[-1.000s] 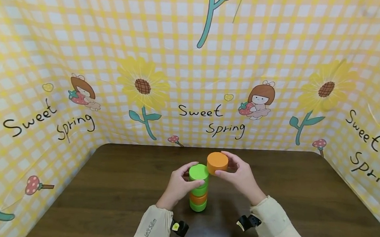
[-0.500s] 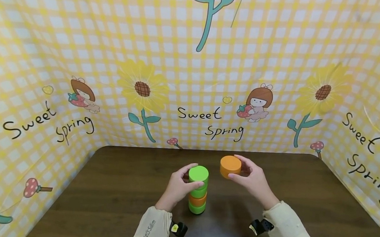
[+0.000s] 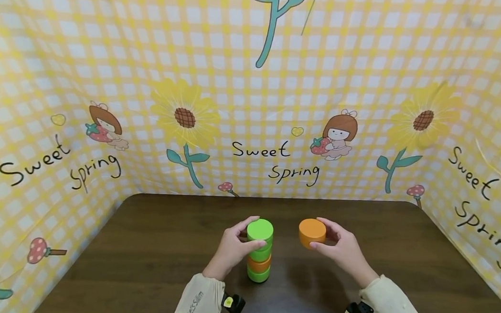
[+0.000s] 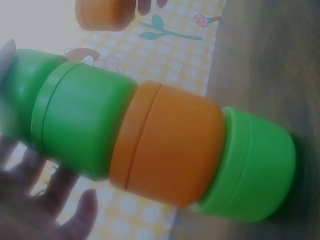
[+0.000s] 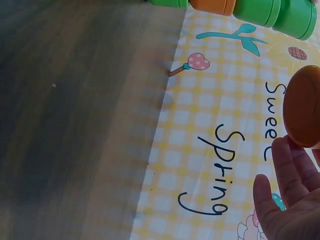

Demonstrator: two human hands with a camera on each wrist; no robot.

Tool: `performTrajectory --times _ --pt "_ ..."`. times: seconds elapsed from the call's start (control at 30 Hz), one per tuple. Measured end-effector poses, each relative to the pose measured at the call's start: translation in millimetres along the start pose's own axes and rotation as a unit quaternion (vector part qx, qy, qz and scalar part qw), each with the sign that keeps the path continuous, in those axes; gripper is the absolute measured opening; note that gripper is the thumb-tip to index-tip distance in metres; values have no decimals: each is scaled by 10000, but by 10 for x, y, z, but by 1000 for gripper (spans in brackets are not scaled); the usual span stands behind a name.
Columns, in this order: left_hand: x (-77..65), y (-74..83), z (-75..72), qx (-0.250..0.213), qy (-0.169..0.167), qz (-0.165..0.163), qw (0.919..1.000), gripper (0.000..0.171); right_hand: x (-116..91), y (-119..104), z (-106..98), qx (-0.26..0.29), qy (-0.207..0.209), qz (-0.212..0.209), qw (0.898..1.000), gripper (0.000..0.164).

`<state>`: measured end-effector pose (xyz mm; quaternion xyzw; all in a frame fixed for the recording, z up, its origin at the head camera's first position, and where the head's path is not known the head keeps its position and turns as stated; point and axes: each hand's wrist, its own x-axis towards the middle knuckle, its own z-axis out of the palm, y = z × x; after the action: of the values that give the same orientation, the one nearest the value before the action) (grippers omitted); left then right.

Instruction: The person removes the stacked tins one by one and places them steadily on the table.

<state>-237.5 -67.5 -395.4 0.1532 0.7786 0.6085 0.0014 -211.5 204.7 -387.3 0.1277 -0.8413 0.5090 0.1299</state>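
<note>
A column of short round jars, each with a seam line like a lid's, stands on the table. From the bottom up come a green jar [image 4: 250,167], an orange jar [image 4: 170,145], another green jar [image 4: 85,117] and the top green jar [image 3: 260,230]. My left hand [image 3: 231,248] grips the top one between thumb and fingers. To the right of the column, my right hand [image 3: 345,248] holds a separate orange jar [image 3: 312,231] up in the air. Its plain underside shows in the right wrist view.
The dark wooden table [image 3: 176,238] reaches back to a yellow checked cloth [image 3: 254,99] that hangs behind and on both sides. Black wrist cameras hang below each cream sleeve [image 3: 390,304].
My right hand has carried the orange jar from close beside the top of the column to the right and, lately, a little lower. My left hand has stayed on the top green jar.
</note>
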Motion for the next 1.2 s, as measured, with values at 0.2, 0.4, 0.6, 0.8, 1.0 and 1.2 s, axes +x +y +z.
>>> performTrajectory --times 0.2,0.4,0.6,0.8,1.0,1.2 --pt "-15 -14 -27 23 -46 69 10000 60 -38 91 38 41 -10 142 9999 57" --pt "3 -14 -31 24 -20 86 10000 60 -46 155 13 37 -101 131 9999 56" --pt "5 -19 -28 75 -30 84 9999 60 -67 218 -40 51 -408 134 9991 57" --pt "3 -25 -18 55 -23 96 9999 59 -83 296 -93 -129 -683 310 9971 60" --pt "4 -19 -12 27 -34 110 9999 59 -88 373 -149 -164 -1085 462 9929 62" --pt "5 -18 -16 -32 -40 49 10000 59 -83 465 -165 -258 -1392 368 9892 63"
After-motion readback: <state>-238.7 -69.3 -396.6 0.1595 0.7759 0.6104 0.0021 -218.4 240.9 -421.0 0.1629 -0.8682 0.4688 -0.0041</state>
